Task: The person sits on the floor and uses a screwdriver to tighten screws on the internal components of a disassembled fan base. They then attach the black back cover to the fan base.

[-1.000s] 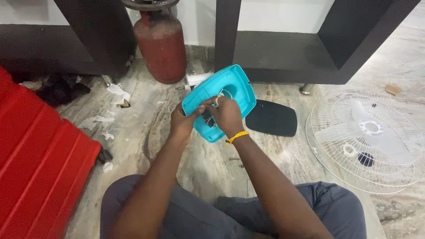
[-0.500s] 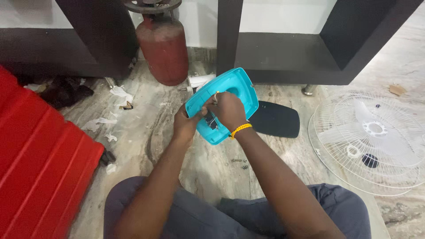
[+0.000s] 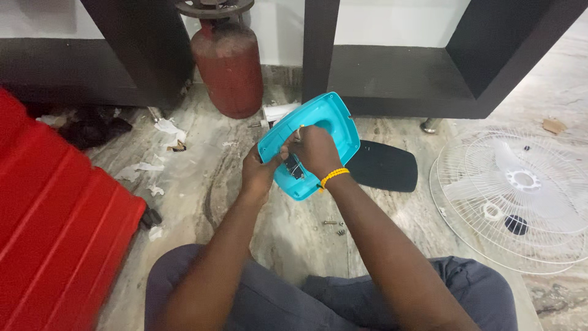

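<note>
Over on the far left, a ribbed red plastic panel (image 3: 55, 245) is lying well to the left of the turquoise moulded plastic housing (image 3: 327, 122), with scraps of white paper (image 3: 147, 168) scattered between them. Further back and left of the housing, a rusty red gas cylinder (image 3: 228, 67) is standing upright against the dark shelving.

Now the centre: the housing is being held up off the marble floor, tilted, above the person's lap. The left hand (image 3: 260, 175) is clamping its lower-left edge, fingers pressed shut on the rim. The right hand (image 3: 315, 153) is pinching something small inside the open back; I cannot tell what. That shell looks light, stiff and smooth, so the rim seems the safest hold.

Below the housing, loose small screws (image 3: 335, 227) are lying on the floor, easy to scatter. Just right of it lies a flat black oval plate (image 3: 386, 165), and further right a white wire fan guard (image 3: 520, 196).
</note>
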